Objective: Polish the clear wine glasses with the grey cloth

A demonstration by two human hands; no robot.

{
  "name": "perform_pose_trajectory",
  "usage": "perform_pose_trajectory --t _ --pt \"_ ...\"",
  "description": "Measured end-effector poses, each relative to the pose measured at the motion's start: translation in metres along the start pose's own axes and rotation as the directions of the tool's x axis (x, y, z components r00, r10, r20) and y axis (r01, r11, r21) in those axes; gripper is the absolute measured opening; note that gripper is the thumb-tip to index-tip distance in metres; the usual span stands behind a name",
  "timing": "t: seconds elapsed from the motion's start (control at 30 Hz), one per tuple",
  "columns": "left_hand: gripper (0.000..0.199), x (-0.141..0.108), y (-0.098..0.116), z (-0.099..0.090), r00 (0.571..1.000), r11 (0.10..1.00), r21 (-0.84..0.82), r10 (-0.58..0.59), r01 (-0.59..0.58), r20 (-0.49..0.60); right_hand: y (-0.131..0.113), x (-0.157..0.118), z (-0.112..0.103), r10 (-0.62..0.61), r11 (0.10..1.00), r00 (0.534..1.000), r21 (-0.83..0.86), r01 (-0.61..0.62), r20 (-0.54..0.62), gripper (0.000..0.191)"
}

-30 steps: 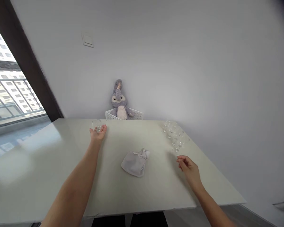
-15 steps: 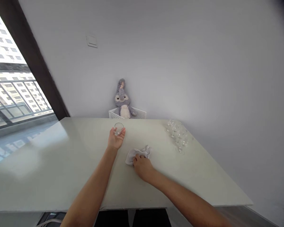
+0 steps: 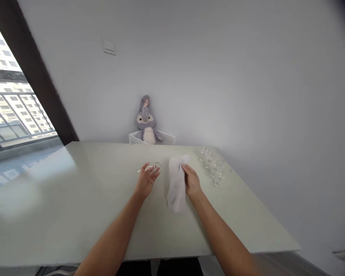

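Observation:
My left hand point(image 3: 146, 180) is closed around a small clear stemmed glass point(image 3: 156, 165), tipped on its side with the rim toward the right and the foot poking out at the left. In my right hand point(image 3: 191, 179) a white cloth point(image 3: 177, 184) is pinched near its upper edge. The cloth hangs down above the table, slightly blurred, a short way right of the glass and apart from it.
Several clear stemmed glasses point(image 3: 212, 163) stand grouped at the table's right side. Behind the far edge of the pale table point(image 3: 74, 214), a grey plush toy point(image 3: 146, 120) sits in a white perforated basket point(image 3: 169, 138) by the wall. A window is at the left.
My right hand has lifted the cloth off the table. My left hand has turned the glass from upright onto its side and brought it a little nearer and to the right.

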State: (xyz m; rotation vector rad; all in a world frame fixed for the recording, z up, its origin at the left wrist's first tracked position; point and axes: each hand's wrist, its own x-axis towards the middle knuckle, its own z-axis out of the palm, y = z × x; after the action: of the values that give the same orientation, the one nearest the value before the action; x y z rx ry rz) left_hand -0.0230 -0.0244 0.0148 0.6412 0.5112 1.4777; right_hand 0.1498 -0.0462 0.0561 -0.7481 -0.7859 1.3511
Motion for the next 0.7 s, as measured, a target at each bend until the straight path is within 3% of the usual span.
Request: perform_pose_trajectory --t 0.17,0.27,0.37,0.47,0.6,0.7 --pt "0.042 -0.01 -0.005 0.008 0.998 0.977 0.212 -0.025 0.014 0.049 0.045 -0.017 0.02 0.136 0.972 0.944 -0.224 -0.069 0.3 0.046" --pt "0.048 -0.014 -0.008 0.009 0.996 0.936 0.353 -0.02 -0.011 0.084 0.06 -0.019 0.016 0.123 0.925 0.935 -0.381 0.014 0.334 0.051" --pt "0.053 -0.015 -0.013 0.009 0.989 0.863 0.504 -0.037 -0.041 0.144 0.06 -0.015 0.005 0.12 0.903 0.935 -0.427 0.036 0.334 0.036" --pt "0.053 -0.015 -0.013 0.009 0.967 0.842 0.54 -0.142 0.005 0.211 0.054 -0.01 -0.003 0.179 0.937 0.94 -0.343 -0.073 0.29 0.027" --pt "0.058 -0.012 -0.005 0.007 0.938 0.858 0.514 -0.168 -0.012 0.302 0.048 -0.008 -0.004 0.254 0.966 0.933 -0.012 -0.26 0.255 0.027" --pt "0.055 -0.009 -0.003 0.005 0.95 0.857 0.515 -0.143 -0.022 0.278 0.05 -0.014 -0.001 0.222 0.975 0.935 -0.033 -0.222 0.275 0.03"
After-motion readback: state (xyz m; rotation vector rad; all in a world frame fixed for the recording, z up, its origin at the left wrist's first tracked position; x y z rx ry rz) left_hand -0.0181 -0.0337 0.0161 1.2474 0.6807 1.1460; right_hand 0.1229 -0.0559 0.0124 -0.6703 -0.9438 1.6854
